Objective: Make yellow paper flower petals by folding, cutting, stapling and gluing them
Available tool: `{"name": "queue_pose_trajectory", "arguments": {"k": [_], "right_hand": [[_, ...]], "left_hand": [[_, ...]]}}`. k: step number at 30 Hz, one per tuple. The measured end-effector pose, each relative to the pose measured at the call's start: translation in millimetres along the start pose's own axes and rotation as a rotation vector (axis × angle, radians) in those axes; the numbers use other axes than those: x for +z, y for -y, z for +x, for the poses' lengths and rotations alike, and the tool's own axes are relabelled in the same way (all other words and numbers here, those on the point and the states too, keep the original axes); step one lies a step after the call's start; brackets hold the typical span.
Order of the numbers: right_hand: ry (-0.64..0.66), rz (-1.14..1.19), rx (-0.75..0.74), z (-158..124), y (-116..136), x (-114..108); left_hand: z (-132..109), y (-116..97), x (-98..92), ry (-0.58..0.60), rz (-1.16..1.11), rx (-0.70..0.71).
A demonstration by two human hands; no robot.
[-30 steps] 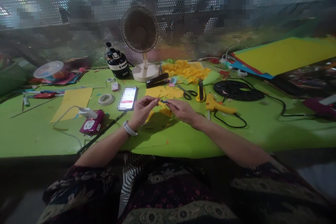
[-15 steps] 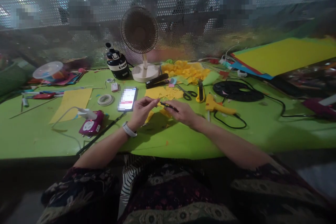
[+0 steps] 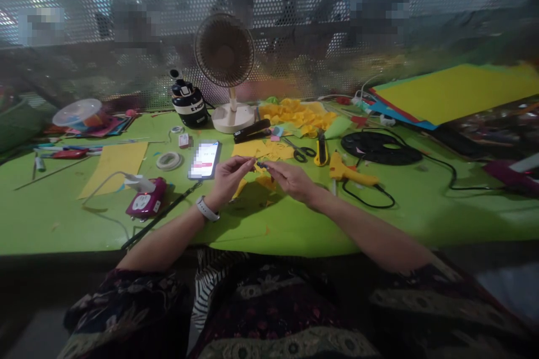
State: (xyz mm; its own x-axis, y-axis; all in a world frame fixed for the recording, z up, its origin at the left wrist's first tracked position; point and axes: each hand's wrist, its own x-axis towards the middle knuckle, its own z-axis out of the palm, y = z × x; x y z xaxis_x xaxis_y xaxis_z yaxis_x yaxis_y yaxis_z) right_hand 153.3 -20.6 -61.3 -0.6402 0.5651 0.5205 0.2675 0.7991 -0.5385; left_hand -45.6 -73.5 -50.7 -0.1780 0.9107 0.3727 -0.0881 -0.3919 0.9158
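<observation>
Small dark piece (image 3: 260, 165) between left hand (image 3: 228, 177) and right hand (image 3: 292, 180)

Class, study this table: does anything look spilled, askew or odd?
Yellow paper scraps lie strewn beside the phone and under the right hand, which pinches a dark piece; the glue gun lies on its side, cord looped loosely. Nothing looks broken.

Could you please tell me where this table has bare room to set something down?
Free: the near edge left of the left hand, before the pink charger and yellow sheet; and right of the right hand, past the glue gun cable. Crowded: phone to scissors, behind the small dark piece both hands pinch.
</observation>
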Motion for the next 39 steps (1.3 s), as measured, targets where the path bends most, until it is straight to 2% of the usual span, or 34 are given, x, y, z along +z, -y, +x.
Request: {"name": "queue_pose_trajectory", "arguments": {"k": [6,10,17,22,24,26,30,34,36,39], "right_hand": [[0.049,-0.049,0.014,-0.4,5.5,-0.5],[0.036,-0.068,-0.024,-0.6,7.5,0.3],[0.047,-0.086,-0.018,-1.8,2.8,-0.5],[0.082,-0.08,0.006,-0.5,4.5,-7.7],[0.086,-0.145,0.08,3.4,5.6,-13.0],[0.094,-0.281,0.226,8.6,5.0,-19.3],[0.243,-0.558,0.503,17.2,-0.6,-30.7],[0.342,-0.68,0.573,20.3,-4.3,-39.4],[0.316,-0.701,0.615,21.5,-5.5,-44.3],[0.174,-0.73,0.657,23.1,-9.9,-51.1]], "left_hand": [[0.0,1.1,-2.3,0.011,0.005,0.012],[0.4,1.3,-3.7,0.005,0.02,0.015],[7.7,1.2,-6.0,-0.111,-0.081,-0.041],[20.8,-0.9,-14.6,-0.207,-0.17,-0.048],[25.2,-0.4,-18.3,-0.227,-0.177,-0.051],[27.5,1.2,-20.9,-0.228,-0.168,-0.063],[26.3,4.7,-22.2,-0.188,-0.143,-0.101],[22.9,3.9,-20.3,-0.157,-0.123,-0.12],[21.7,2.4,-18.5,-0.144,-0.117,-0.128],[20.1,0.3,-15.4,-0.122,-0.111,-0.145]]}}
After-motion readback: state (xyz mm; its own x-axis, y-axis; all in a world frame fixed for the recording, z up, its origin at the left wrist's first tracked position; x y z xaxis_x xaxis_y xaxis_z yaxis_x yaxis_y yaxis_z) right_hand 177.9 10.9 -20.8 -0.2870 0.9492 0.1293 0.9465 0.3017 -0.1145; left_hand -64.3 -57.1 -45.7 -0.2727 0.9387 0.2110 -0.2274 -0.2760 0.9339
